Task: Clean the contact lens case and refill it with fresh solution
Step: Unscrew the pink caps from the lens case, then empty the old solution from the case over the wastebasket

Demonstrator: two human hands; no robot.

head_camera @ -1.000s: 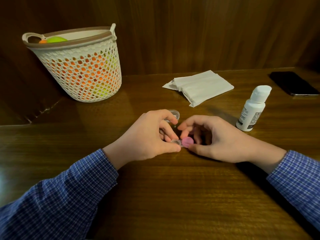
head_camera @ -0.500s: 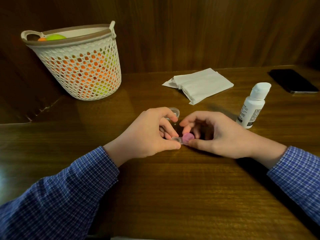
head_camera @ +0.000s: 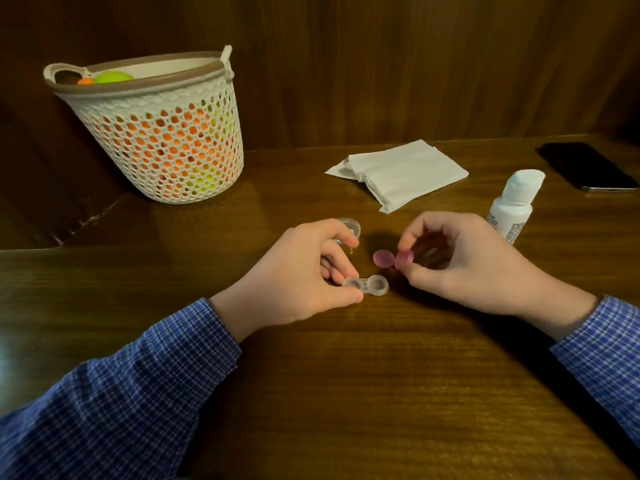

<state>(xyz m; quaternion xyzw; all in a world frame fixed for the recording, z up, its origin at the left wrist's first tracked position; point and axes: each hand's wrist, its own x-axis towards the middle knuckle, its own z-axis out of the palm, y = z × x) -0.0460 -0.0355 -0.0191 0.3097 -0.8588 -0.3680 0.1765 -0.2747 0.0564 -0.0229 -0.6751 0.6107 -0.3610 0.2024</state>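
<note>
The left hand [head_camera: 304,271] pinches the left end of the clear case [head_camera: 366,285], pinning it flat to the table [head_camera: 346,393] so both wells face up, uncapped. The right hand [head_camera: 460,261] grips a pink cap [head_camera: 403,260] by its edge, low beside its reflection. A clear cap [head_camera: 348,227] lies beyond the left hand. The bottle [head_camera: 512,206] and tissues [head_camera: 401,173] wait far right, within reach for rinsing and drying.

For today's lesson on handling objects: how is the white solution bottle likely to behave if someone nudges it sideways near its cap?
The solution bottle stands upright, tall and slim on a narrow base, so it would probably tip rather than slide. Being small plastic, it likely feels light. Its rounded body suggests it could roll across the smooth wooden table once down.
</note>
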